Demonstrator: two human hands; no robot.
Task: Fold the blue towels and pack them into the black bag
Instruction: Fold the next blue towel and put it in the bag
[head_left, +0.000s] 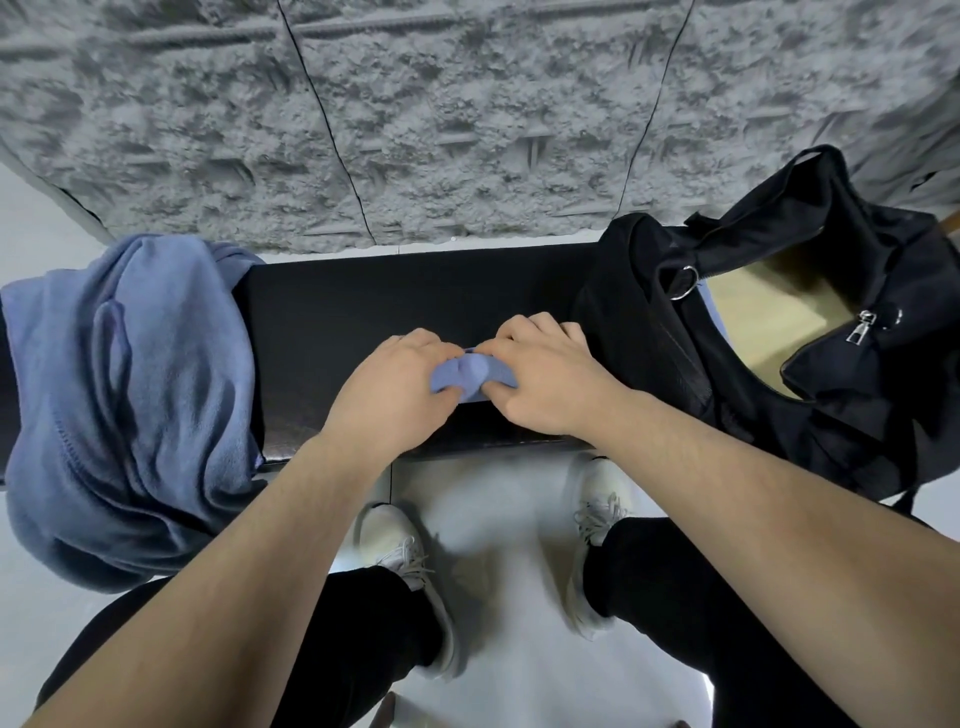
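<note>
At the left of the frame: a heap of blue towels (130, 395) lies bunched on the left end of the bench (363, 301) and hangs over its near edge toward the floor.
Bench: a dark, flat top running across the middle of the frame, with a rough grey wall (415, 119) above it in the upper part of the frame.
Left hand (387, 389): at the centre of the frame, knuckles up, its fingers curled down onto the left end of a small blue towel (462, 375), gripping it against the bench.
Small blue towel: a tight, compact bundle at the centre of the frame, on the near half of the bench, mostly covered by the two hands; only a crumpled middle part shows between them.
Right hand (545, 379): just right of centre, touching the left hand's side of the bundle, its fingers curled over the towel's right end and holding it.
Black bag (779, 322): at the right of the frame, resting on the right end of the bench, mouth open with a pale lining showing inside, a metal ring and a zipper pull visible on it; near the right hand, not touching it.
Lower frame: two pale shoes (405, 577) on a light floor (493, 519).
</note>
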